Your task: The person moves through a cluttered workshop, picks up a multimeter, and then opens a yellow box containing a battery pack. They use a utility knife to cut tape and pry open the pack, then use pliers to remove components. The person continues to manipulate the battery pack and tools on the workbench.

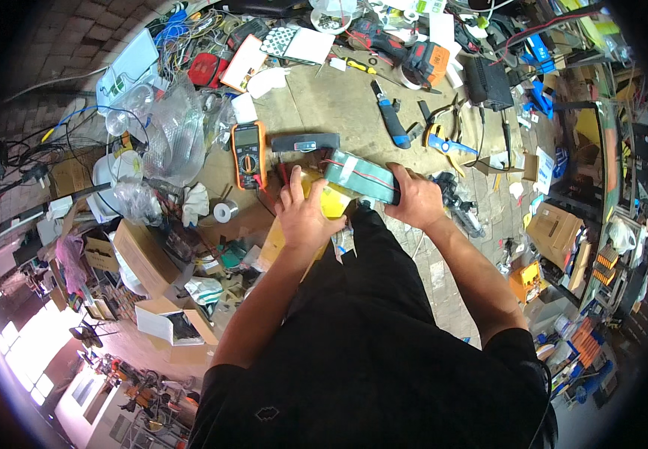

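Cluttered workbench edge: both hands, left and right, clamp the green battery pack.

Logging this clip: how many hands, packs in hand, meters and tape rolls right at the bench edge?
Hands: 2, left, right
Green pack: 1
Yellow pack: 1
Meter: 1
Tape roll: 1
Total: 6

The block under the right hand is green-blue with thin red wires on it. Under the left hand is a bright yellow thing. Just past the left hand sits a meter that is orange around a dark grey face. Beyond the right hand lies a knife in blue and black. Farther off is a white card with dark dots.
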A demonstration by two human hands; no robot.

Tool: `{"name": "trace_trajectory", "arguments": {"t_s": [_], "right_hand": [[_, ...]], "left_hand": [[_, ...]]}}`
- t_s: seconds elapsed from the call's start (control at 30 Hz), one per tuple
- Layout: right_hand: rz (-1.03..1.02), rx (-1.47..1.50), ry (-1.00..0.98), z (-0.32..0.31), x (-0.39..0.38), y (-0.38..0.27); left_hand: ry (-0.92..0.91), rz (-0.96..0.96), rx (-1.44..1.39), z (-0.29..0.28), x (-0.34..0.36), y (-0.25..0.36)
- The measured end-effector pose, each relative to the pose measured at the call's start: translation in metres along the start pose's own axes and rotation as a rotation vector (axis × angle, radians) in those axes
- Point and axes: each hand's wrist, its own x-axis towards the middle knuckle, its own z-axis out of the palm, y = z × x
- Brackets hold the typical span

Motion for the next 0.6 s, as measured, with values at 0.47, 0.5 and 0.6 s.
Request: {"name": "trace_trajectory", "arguments": {"t_s": [0.47,0.5,0.6], "right_hand": [[0.034,0.335,-0.033,-0.014,0.028,0.032],[0.06,0.206,-0.015,-0.011,0.038,0.033],[0.259,0.159,0.003,-0.007,0.073,0.03]], "left_hand": [[-0.129,0.159,0.01,-0.005,0.009,-0.031],[-0.144,0.156,0.002,-0.006,0.01,-0.031],[-0.187,0.148,-0.009,-0.008,0.017,-0.031]]}}
